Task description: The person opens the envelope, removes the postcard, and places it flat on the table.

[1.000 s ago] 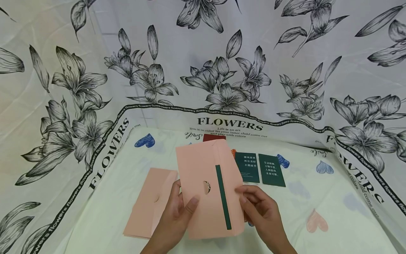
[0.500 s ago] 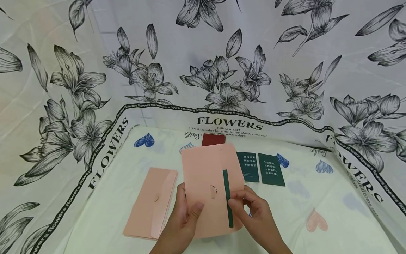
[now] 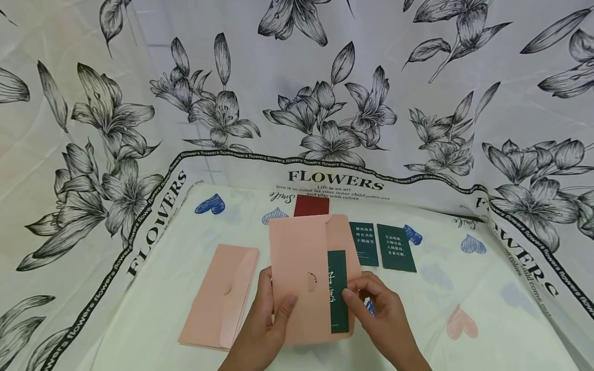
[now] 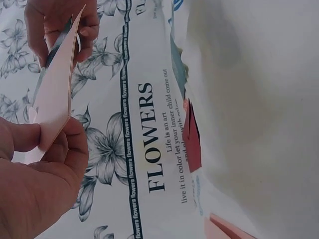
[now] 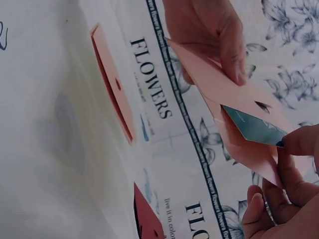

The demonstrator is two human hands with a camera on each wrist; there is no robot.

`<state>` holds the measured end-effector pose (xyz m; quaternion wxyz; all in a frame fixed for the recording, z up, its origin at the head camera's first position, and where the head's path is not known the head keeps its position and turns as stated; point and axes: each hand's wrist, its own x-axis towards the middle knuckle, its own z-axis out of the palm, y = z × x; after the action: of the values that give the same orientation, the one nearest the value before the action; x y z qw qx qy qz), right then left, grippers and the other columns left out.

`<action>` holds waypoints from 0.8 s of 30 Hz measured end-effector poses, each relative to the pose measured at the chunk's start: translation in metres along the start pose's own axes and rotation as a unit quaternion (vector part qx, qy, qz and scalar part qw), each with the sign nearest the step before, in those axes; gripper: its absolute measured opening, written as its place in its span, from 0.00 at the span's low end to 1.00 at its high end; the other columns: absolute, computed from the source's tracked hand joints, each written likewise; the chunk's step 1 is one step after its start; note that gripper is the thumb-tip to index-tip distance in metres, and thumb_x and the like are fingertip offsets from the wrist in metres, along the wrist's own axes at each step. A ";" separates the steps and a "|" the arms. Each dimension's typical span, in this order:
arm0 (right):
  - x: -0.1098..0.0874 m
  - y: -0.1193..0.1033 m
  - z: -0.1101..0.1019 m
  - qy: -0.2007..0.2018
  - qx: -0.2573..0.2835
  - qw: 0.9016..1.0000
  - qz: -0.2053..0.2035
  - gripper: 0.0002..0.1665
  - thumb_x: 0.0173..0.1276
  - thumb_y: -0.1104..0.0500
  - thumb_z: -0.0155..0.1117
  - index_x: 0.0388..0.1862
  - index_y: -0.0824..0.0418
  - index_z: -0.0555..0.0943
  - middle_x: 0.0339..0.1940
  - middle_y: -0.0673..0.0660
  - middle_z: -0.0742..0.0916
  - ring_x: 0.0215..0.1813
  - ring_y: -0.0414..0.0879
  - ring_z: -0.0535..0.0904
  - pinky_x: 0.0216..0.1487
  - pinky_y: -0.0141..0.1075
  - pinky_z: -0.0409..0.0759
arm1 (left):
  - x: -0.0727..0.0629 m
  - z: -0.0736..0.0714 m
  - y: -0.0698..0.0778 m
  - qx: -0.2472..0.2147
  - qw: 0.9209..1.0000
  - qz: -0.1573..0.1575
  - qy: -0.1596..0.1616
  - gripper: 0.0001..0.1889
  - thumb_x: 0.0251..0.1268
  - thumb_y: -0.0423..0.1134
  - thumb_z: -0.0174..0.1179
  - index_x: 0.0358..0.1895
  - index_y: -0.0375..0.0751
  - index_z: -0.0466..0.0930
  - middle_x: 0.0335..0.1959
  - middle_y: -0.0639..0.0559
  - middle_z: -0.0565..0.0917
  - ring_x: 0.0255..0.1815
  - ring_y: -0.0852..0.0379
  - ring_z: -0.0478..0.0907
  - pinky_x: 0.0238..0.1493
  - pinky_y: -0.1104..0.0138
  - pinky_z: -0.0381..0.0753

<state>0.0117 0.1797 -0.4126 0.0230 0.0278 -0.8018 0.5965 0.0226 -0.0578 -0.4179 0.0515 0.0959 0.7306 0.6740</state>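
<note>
In the head view my left hand (image 3: 269, 314) grips a pink paper envelope (image 3: 297, 252) by its left side, thumb on the face and fingers behind. A dark green card (image 3: 340, 317) with light lettering sticks out of the envelope's open right side; its left part is hidden inside. My right hand (image 3: 382, 306) pinches the card's outer edge, thumb on top. In the right wrist view the card (image 5: 251, 124) shows between the envelope's front and its opened flap (image 5: 241, 147), with the fingers under the flap. The left wrist view shows the envelope (image 4: 57, 89) edge-on, raised above the table.
More pink envelopes (image 3: 213, 299) lie stacked on the left. Two green cards with white text, one (image 3: 366, 250) partly behind the held envelope and one (image 3: 396, 248) beside it, lie at the right. A red item (image 3: 312, 204) lies at the back, before a floral cloth (image 3: 232, 123).
The right hand has moved from the envelope's flap to the green card's edge and drawn it rightward. The card showed as a narrow strip; now a wider part with lettering is out.
</note>
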 end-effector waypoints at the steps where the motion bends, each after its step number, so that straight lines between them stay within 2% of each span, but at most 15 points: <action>1: 0.000 0.000 -0.001 0.002 -0.002 1.000 -0.001 0.02 0.76 0.55 0.71 0.43 0.52 0.87 0.45 0.52 0.85 0.48 0.49 0.78 0.48 0.34 0.79 | 0.000 0.000 0.000 0.001 1.000 0.000 0.000 0.26 0.84 0.50 0.53 0.75 0.60 0.54 0.65 0.55 0.71 0.71 0.54 0.68 0.70 0.58 0.71; 6: 0.001 0.002 -0.005 0.003 -0.005 1.000 -0.015 0.03 0.76 0.56 0.71 0.43 0.53 0.86 0.46 0.53 0.85 0.48 0.48 0.78 0.49 0.34 0.80 | 0.001 0.000 -0.001 0.000 1.000 -0.004 0.001 0.26 0.84 0.51 0.53 0.75 0.59 0.54 0.65 0.54 0.71 0.70 0.53 0.69 0.68 0.56 0.73; 12: 0.002 0.003 -0.012 0.019 -0.002 0.999 -0.032 0.01 0.78 0.60 0.68 0.44 0.56 0.85 0.52 0.53 0.87 0.54 0.47 0.81 0.51 0.33 0.80 | 0.000 -0.002 -0.002 0.019 1.000 -0.001 0.023 0.25 0.84 0.52 0.54 0.75 0.61 0.55 0.64 0.57 0.73 0.70 0.55 0.69 0.70 0.55 0.72; 20: 0.004 0.005 -0.016 0.014 -0.007 1.000 -0.025 0.04 0.78 0.57 0.69 0.44 0.57 0.84 0.52 0.52 0.86 0.56 0.47 0.81 0.52 0.34 0.81 | 0.001 -0.004 -0.005 0.025 0.999 -0.001 0.031 0.25 0.84 0.52 0.54 0.75 0.61 0.56 0.63 0.57 0.74 0.68 0.55 0.71 0.68 0.55 0.73; 24: 0.005 0.004 -0.023 0.036 -0.017 0.999 -0.021 0.06 0.78 0.58 0.69 0.45 0.59 0.84 0.51 0.53 0.87 0.58 0.46 0.81 0.54 0.32 0.82 | 0.001 -0.005 -0.007 0.029 0.999 0.000 0.039 0.25 0.83 0.51 0.55 0.74 0.62 0.57 0.63 0.57 0.74 0.68 0.56 0.72 0.68 0.57 0.73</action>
<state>0.0063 0.2027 -0.4094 0.0646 0.0225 -0.8095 0.5831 0.0204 -0.0629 -0.4240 0.0204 0.0713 0.7516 0.6554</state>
